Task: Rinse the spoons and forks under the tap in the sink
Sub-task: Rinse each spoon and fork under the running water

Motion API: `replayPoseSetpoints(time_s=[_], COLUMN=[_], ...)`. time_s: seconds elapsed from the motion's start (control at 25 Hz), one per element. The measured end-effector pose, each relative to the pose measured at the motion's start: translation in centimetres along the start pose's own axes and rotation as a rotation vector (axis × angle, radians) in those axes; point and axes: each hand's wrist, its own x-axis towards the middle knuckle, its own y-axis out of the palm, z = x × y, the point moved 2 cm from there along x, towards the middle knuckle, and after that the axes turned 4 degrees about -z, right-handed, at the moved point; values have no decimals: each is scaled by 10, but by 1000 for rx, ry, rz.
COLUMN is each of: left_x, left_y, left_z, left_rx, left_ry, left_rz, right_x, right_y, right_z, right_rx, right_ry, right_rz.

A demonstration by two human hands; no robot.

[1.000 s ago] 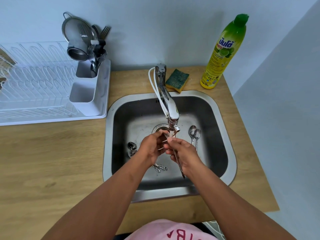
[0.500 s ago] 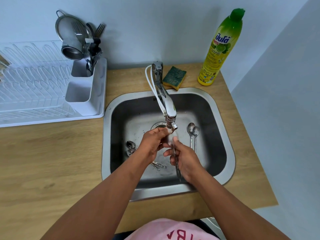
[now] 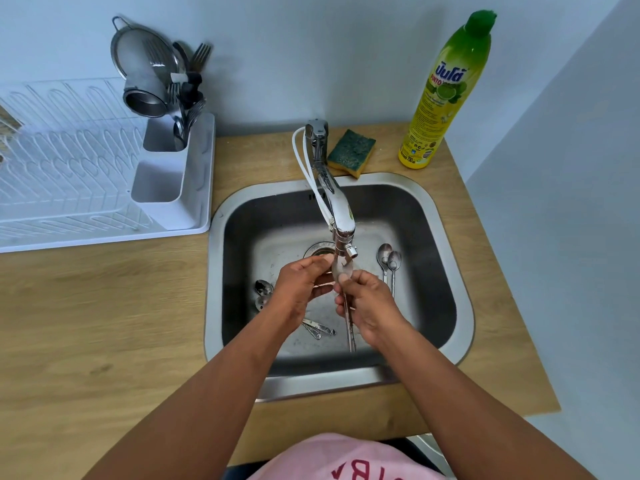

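The right hand (image 3: 369, 306) grips a spoon (image 3: 343, 271) by its handle, bowl up under the tap (image 3: 341, 220), long axis running back toward the person. The left hand (image 3: 301, 289) pinches the bowl, rubbing it. More spoons lie in the sink (image 3: 450, 237): two spoons (image 3: 389, 258) just right of the hands, nearest the right one, others (image 3: 263, 292) left.

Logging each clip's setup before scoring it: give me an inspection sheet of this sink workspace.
Surface: wooden counter around a steel sink.
Job's things: spoon under the tap; two spoons lying right, more cutlery left in the basin.
Clutter: sponge, soap bottle, drying rack with utensil holder.
Grippers: right hand holds the spoon's handle; left hand fingers at its bowl.
Cables: white hose along the tap.
Surroundings: pale walls.
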Motion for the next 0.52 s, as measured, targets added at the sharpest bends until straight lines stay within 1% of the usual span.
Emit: replayPoseSetpoints(time_s=[0.2,0.28,0.4,0.44,0.52], left_x=[0,2,10,14,20], left_y=[-2,-2,-7,-11,-23], left_z=[8,9,16,22,38], left_rx=[208,260,300,327,333], left_ry=[206,221,106,54,-85], left_rz=[-121,-120,-99,-115,-239], right_x=[-1,1,8,11,14], right_y=[0,-2,-9,-12,-20], right_z=[-17,-20,-14,-12,-8], right_rx=[72,33,-149,-219,-318], right_ry=[74,65,-60,-104,-172], right_rz=[32,-22,-162,-188,-211])
